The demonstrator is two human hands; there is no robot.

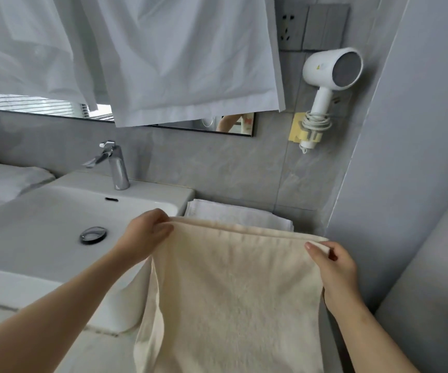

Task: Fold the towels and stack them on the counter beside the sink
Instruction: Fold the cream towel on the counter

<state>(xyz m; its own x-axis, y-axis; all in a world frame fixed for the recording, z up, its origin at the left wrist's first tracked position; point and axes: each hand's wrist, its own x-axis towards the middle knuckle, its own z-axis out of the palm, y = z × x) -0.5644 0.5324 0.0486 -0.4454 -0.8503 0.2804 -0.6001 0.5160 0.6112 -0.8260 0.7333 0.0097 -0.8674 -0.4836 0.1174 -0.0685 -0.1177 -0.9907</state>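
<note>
1. My left hand point(147, 232) pinches the upper left corner of a cream towel point(233, 292), and my right hand point(336, 267) grips its upper right corner.
2. The cream towel is thick, nubby terry; it hangs from my hands as a long doubled rectangle, its top edge stretched straight.
3. Just behind it, a folded white towel point(233, 214) lies flat on the bench, beside the sink point(56, 211).
4. The sink is smooth, glossy white ceramic with rounded corners, a chrome drain point(93, 234) and a polished metal faucet point(112, 165).
5. A white hair dryer point(330, 74) hangs on the grey tiled wall.
</note>
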